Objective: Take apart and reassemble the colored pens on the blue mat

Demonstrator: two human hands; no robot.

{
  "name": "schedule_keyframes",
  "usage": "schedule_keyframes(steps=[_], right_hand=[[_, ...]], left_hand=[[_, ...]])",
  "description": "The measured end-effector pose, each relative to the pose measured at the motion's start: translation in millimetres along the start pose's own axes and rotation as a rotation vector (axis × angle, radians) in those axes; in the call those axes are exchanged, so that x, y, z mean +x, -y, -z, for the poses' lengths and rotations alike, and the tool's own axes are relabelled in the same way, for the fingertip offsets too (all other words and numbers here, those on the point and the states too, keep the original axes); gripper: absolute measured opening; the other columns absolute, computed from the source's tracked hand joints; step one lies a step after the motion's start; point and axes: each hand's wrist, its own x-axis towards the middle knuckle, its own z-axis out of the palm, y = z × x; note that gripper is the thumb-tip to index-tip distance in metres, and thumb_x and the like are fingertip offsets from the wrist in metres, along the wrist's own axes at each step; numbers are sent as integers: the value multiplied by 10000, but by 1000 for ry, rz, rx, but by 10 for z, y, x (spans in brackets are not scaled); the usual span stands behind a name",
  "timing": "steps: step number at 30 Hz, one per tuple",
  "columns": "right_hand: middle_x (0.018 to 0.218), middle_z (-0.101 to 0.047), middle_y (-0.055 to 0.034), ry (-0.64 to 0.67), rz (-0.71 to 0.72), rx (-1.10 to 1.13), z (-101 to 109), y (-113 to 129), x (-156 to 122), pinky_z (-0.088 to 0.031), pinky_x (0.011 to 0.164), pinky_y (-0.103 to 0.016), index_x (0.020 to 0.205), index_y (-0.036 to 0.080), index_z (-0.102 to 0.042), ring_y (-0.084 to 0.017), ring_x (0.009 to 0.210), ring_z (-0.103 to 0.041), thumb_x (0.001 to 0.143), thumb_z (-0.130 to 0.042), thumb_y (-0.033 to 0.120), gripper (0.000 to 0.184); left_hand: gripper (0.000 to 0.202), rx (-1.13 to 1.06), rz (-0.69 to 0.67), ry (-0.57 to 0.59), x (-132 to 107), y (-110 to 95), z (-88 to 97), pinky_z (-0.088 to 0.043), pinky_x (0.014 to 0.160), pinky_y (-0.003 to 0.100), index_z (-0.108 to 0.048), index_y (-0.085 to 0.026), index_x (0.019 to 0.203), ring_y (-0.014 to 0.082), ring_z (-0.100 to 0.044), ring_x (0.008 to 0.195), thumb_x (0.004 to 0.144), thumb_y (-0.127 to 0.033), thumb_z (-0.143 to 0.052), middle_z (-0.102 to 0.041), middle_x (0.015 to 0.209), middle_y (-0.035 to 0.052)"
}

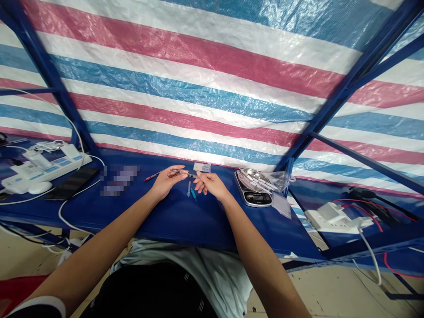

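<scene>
My left hand [167,182] is closed around a dark, clear-barrelled pen [185,174], which points to the right toward my other hand. My right hand [210,183] is at the pen's far end, its thumb and forefinger pinched together. Whatever is between those fingertips is too small to make out. Below the pen, a blue pen part [193,194] and a pale blue translucent piece [188,189] lie on the blue table [198,221]. A red pen [152,176] rests to the left, partly hidden by my left hand.
A small clear packet [202,167] lies behind my hands. To the right, a digital scale [256,198] carries a metal bowl with white-and-clear pieces and a plastic bag [281,179]. A phone [73,183], power strips [49,170] and cables are at the left.
</scene>
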Motion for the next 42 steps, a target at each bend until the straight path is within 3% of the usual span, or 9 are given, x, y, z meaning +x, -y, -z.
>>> schedule_keyframes(steps=[6,13,16,20,26,33,36,38,42], right_hand=[[664,-733,-56,-72,-5,29,38,-14,13,-405,413,-214,895,153,-789,-123,505,-602,899,-734,738,587],[854,-775,-42,18,167,-8,61,-3,-11,-516,560,-237,1112,204,-784,-176,755,-712,816,-892,513,442],[837,-758,-32,37,189,-15,56,45,-33,-524,583,-244,1092,196,-789,-176,765,-707,833,-882,504,413],[833,-760,-30,52,199,-23,35,59,-37,-524,583,-248,1050,192,-774,-166,729,-693,837,-874,538,418],[656,-707,-9,-123,174,-146,-57,-36,8,-443,498,-245,794,215,-632,-150,555,-629,834,-830,671,498],[602,-667,6,-180,202,-323,-71,-116,55,-480,582,-272,758,230,-635,-163,550,-628,989,-625,696,520],[756,-754,-39,-288,217,-479,40,-189,109,-543,733,-319,870,223,-714,-203,707,-708,1091,-497,577,470],[953,-801,-82,-373,255,-716,134,-254,157,-547,885,-368,964,216,-761,-243,888,-718,1080,-556,419,311],[1339,-755,-123,-337,296,-975,275,-381,256,-453,1145,-438,1201,192,-791,-287,1235,-617,1050,-556,203,280]], left_hand=[[950,85,-32,31,-13,-70,-17,-560,1117,520,-596,-213,1519,307,-782,1143,691,-425,-1012,-794,1299,139],[446,469,-37,124,-19,-31,69,-618,956,439,-859,-209,1103,308,-801,971,878,-592,-819,-851,995,81],[447,484,-19,211,-24,8,77,-630,830,389,-859,-220,1132,289,-797,917,861,-576,-839,-851,1015,78],[477,384,-45,270,-27,37,47,-637,859,385,-826,-195,1187,293,-799,1007,855,-535,-860,-841,1123,114],[375,517,-209,186,-57,27,36,-630,955,419,-818,-204,1041,276,-797,985,823,-499,-896,-840,1054,88],[185,869,-476,72,-70,-89,68,-592,1008,415,-806,-251,1012,276,-777,1056,935,-418,-783,-834,1057,48],[203,942,-471,-94,-7,-99,228,-603,984,420,-785,-236,1108,266,-778,995,952,-357,-738,-818,1091,68],[244,1021,-404,-216,42,-84,385,-615,929,426,-767,-226,1179,260,-775,930,955,-302,-705,-802,1111,84],[195,1203,-318,-225,87,-46,630,-575,955,483,-791,-242,1116,288,-761,932,955,-247,-680,-789,1139,96]])
